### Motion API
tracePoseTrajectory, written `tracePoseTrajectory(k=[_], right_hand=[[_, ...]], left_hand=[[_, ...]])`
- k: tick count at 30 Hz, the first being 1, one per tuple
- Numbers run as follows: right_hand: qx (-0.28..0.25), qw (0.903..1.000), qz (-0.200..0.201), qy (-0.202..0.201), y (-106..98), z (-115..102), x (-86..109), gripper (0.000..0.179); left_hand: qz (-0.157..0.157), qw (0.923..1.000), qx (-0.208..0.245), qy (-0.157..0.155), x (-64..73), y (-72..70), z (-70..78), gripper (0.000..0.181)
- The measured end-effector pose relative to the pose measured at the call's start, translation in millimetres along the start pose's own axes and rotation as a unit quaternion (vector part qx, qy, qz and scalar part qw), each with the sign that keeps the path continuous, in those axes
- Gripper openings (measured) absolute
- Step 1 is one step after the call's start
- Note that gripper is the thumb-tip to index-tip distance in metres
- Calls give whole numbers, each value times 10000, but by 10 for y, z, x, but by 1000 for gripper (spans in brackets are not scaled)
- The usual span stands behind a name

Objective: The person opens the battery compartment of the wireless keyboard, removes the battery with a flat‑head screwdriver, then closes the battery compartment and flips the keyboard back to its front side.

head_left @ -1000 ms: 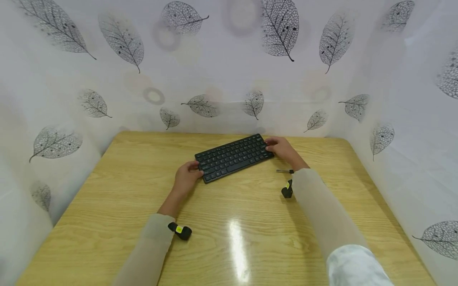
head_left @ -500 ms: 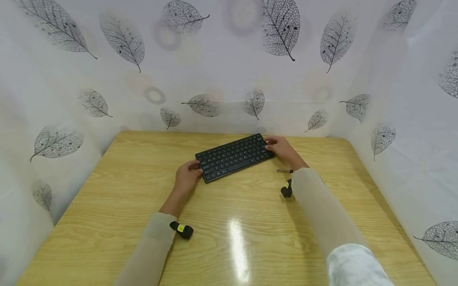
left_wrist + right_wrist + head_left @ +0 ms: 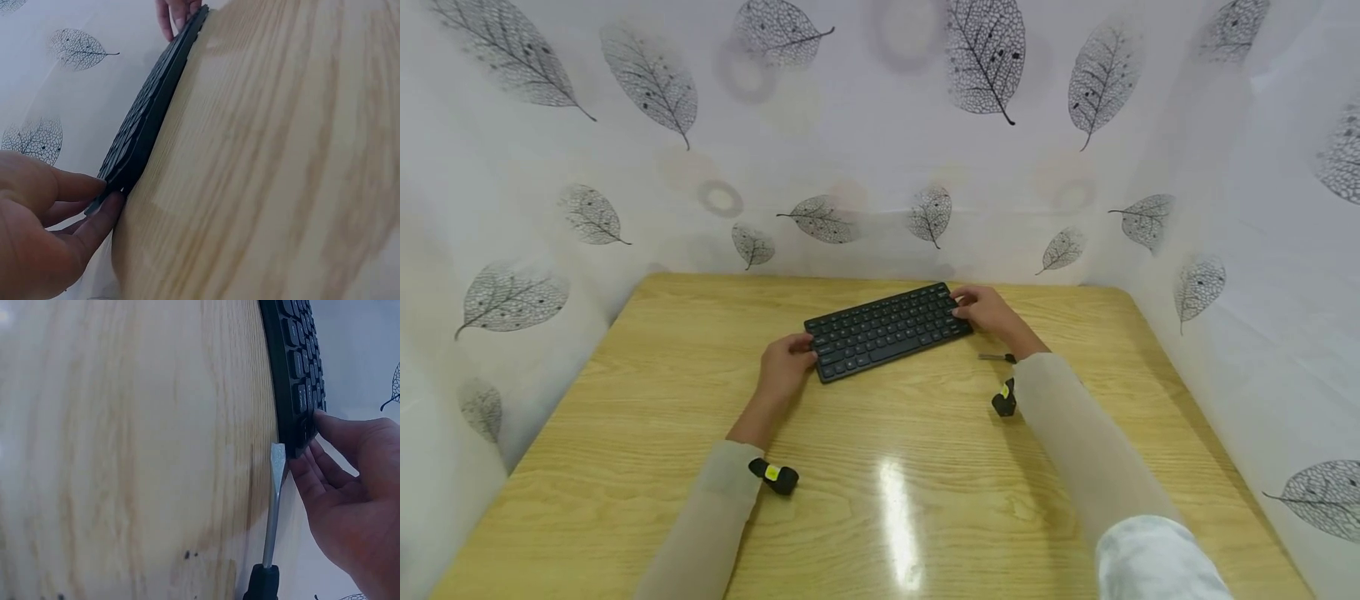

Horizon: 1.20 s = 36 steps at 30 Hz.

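Pinching the keyboard (image 3: 887, 333) with left hand (image 3: 785, 365) and right hand (image 3: 989, 313), we hold it longways across, slanting, right end farther away.

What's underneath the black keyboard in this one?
The wooden table shows up to the near edge of the keyboard. The left hand and right hand hold its ends. Its underside and the area directly beneath are covered, so whether anything lies there can't be told.

Left hand (image 3: 784, 368), left of frame centre, and right hand (image 3: 989, 312), right of centre, held pinching grips; both forearms (image 3: 703, 517) slanted inward from the bottom edge
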State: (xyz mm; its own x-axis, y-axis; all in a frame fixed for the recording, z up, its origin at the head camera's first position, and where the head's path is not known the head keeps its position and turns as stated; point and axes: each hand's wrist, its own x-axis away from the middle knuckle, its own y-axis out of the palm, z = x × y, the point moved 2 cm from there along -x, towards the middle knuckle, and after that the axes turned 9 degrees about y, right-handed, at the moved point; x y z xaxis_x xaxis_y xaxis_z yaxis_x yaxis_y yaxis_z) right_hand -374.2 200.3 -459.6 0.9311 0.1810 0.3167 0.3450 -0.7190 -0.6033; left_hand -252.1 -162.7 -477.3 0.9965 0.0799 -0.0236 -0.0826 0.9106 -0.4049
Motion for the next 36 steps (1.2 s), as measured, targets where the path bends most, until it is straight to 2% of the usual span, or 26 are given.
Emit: tracePoseTrajectory(k=[13, 23, 28, 36], right_hand=[[298, 9994, -143, -78, 118, -113, 165, 41], [155, 9998, -68, -102, 208, -164, 365, 41], [163, 9999, -39, -32, 276, -156, 444, 39], [273, 9995, -49, 166, 386, -133, 608, 42]], left_hand=[[-448, 9979, -448, 154, -83, -247, -36, 38], [-864, 9940, -633, 235, -148, -408, -38, 40], [-1032, 9911, -789, 297, -174, -483, -64, 41], [-1246, 9884, -787, 356, -167, -554, -108, 41]])
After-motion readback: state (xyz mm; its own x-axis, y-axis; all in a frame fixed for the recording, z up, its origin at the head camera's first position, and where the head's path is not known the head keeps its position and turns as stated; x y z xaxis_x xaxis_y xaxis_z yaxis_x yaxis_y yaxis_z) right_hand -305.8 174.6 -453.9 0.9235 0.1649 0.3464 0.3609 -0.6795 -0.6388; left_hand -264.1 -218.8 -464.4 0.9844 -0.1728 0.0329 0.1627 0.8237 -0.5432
